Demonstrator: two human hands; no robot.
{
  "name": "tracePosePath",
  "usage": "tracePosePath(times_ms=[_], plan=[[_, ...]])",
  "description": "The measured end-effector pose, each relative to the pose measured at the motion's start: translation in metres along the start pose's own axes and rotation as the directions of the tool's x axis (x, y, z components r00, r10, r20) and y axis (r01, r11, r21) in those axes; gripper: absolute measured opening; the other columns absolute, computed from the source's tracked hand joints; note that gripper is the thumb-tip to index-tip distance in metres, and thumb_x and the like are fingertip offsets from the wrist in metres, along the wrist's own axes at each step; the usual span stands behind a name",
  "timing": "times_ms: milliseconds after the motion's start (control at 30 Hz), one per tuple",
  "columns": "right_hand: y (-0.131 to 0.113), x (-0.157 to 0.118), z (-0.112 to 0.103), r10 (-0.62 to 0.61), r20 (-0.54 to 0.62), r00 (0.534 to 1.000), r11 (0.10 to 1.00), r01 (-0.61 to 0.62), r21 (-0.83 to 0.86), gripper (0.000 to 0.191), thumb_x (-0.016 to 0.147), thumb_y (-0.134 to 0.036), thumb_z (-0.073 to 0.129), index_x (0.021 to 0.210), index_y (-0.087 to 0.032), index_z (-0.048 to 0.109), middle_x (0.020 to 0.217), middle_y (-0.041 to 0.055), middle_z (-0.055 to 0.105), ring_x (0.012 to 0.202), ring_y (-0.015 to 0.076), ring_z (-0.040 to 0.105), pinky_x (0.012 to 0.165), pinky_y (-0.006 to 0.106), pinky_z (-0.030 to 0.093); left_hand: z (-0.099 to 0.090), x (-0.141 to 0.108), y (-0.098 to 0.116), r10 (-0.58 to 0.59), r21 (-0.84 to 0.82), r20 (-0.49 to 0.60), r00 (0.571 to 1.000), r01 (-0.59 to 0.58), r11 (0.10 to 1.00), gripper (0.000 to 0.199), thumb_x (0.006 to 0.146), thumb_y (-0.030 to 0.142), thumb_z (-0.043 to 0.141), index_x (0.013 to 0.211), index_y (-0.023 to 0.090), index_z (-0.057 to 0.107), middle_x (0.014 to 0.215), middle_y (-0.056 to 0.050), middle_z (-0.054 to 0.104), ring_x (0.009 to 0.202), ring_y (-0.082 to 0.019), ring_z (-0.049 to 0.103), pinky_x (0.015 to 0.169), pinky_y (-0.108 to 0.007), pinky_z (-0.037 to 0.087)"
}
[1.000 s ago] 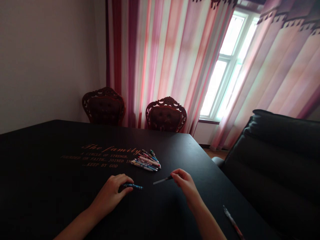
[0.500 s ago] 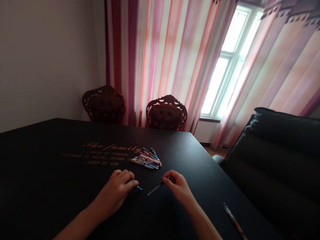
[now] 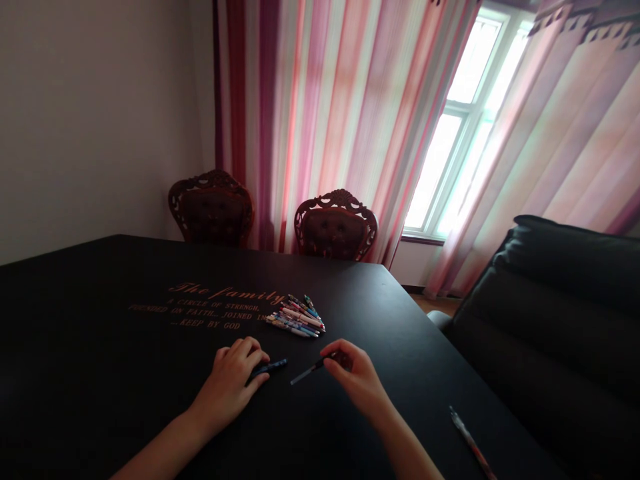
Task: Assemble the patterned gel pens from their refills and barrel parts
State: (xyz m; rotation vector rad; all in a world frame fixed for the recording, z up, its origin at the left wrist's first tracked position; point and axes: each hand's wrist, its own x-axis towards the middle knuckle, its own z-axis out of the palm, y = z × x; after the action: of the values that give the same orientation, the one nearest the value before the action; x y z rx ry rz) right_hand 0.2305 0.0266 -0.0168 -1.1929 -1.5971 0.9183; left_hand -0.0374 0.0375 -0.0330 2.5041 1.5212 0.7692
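Between the thumb and fingers of my left hand [image 3: 234, 375] is a dark blue pen barrel [image 3: 274, 366], its tip pointing right, low over the table. My right hand [image 3: 356, 375] pinches the dark end of a thin pen refill [image 3: 302, 377]. The refill's pale, translucent end slants down to the left, a short way from the blue barrel and apart from it. Just beyond both hands lies a pile of pens [image 3: 300, 317] in mixed colours.
A single pen [image 3: 470, 440] lies near the right edge of the black table [image 3: 100, 373], which bears printed gold lettering [image 3: 215, 307]. Two carved chairs [image 3: 336, 230] stand behind the far edge. A black leather seat [image 3: 565, 320] is at the right.
My left thumb and fingers have parted a little and more of the blue barrel shows. The refill in my right hand has moved slightly left and up. The view has shifted slightly.
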Motion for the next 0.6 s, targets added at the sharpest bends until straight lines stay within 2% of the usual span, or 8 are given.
tracePosePath(times_ms=[133, 267, 467, 600], plan=[[-0.005, -0.004, 0.008, -0.002, 0.039, 0.999, 1.0, 0.003, -0.02, 0.018, 0.078, -0.029, 0.065, 0.09, -0.018, 0.071, 0.077, 0.0016, 0.065, 0.068, 0.0151, 0.055, 0.063, 0.026, 0.042, 0.003, -0.002, 0.009, 0.072, -0.141, 0.04, 0.997, -0.065, 0.988, 0.031, 0.085, 0.03, 0.065, 0.116, 0.03, 0.058, 0.119, -0.004, 0.057, 0.113, -0.025, 0.053, 0.095, -0.041, 0.039], [-0.002, -0.005, 0.015, 0.016, 0.076, 0.997, 1.0, -0.015, -0.009, 0.017, 0.076, -0.026, 0.066, 0.089, -0.018, 0.072, 0.077, 0.0016, 0.065, 0.068, 0.0153, 0.055, 0.064, 0.026, 0.042, 0.0, -0.001, 0.017, 0.126, -0.166, 0.09, 0.988, -0.109, 0.98, 0.007, 0.087, 0.024, 0.062, 0.093, 0.027, 0.064, 0.121, -0.003, 0.056, 0.116, -0.025, 0.051, 0.097, -0.042, 0.038], [0.006, 0.004, -0.001, 0.03, -0.066, 0.997, 0.997, -0.024, 0.078, 0.019, 0.075, -0.03, 0.065, 0.087, -0.017, 0.069, 0.069, -0.0009, 0.059, 0.061, 0.013, 0.05, 0.057, 0.025, 0.038, -0.002, 0.0, 0.009, 0.101, -0.077, 0.053, 0.993, -0.097, 0.992, 0.002, 0.085, 0.023, 0.063, 0.085, 0.024, 0.064, 0.119, -0.004, 0.058, 0.118, -0.028, 0.049, 0.096, -0.046, 0.037], [0.014, 0.006, -0.007, 0.033, -0.078, 0.996, 0.999, -0.035, -0.028, 0.016, 0.072, -0.024, 0.065, 0.086, -0.018, 0.07, 0.062, -0.0027, 0.056, 0.058, 0.0126, 0.048, 0.055, 0.024, 0.037, -0.001, 0.0, 0.006, 0.094, -0.053, 0.047, 0.994, -0.092, 0.994, 0.001, 0.083, 0.023, 0.064, 0.083, 0.024, 0.063, 0.117, -0.004, 0.059, 0.116, -0.027, 0.05, 0.095, -0.045, 0.037]])
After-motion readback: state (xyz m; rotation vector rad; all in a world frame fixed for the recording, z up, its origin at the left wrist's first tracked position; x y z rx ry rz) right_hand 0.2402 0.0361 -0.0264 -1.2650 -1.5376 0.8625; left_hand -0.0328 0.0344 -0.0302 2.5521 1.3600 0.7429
